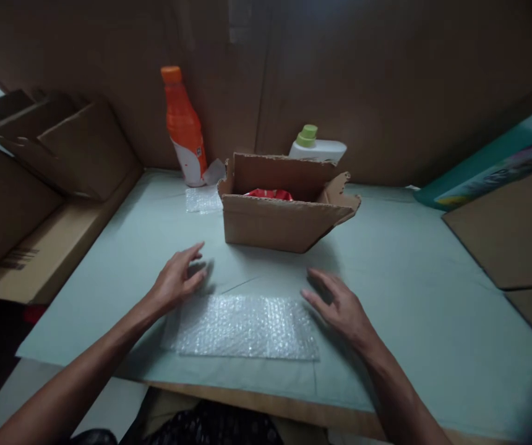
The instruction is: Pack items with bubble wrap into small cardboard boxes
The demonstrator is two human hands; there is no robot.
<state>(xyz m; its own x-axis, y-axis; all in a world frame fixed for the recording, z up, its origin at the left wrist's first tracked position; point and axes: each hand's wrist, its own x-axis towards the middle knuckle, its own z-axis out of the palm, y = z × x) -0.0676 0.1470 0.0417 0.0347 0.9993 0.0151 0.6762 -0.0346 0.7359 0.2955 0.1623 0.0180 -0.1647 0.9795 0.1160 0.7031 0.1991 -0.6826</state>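
Your left hand (175,279) is above the table (433,296), near the far-left corner of the flat bubble wrap (247,327), with its thumb and fingers parted wide. Your right hand (344,306) is just beyond the sheet's right edge, its fingers also spread from the thumb; whether either hand touches the sheet, you cannot tell. The bubble wrap lies near the table's front edge, its long side roughly along it. Beyond your hands, toward the back edge, stands the open cardboard box (275,225), with a red item (270,194) partly visible inside. An orange bottle (185,123) stands toward the back-left corner, a white bottle (324,149) behind the box, and a teal bottle (493,154) leans near the back-right corner.
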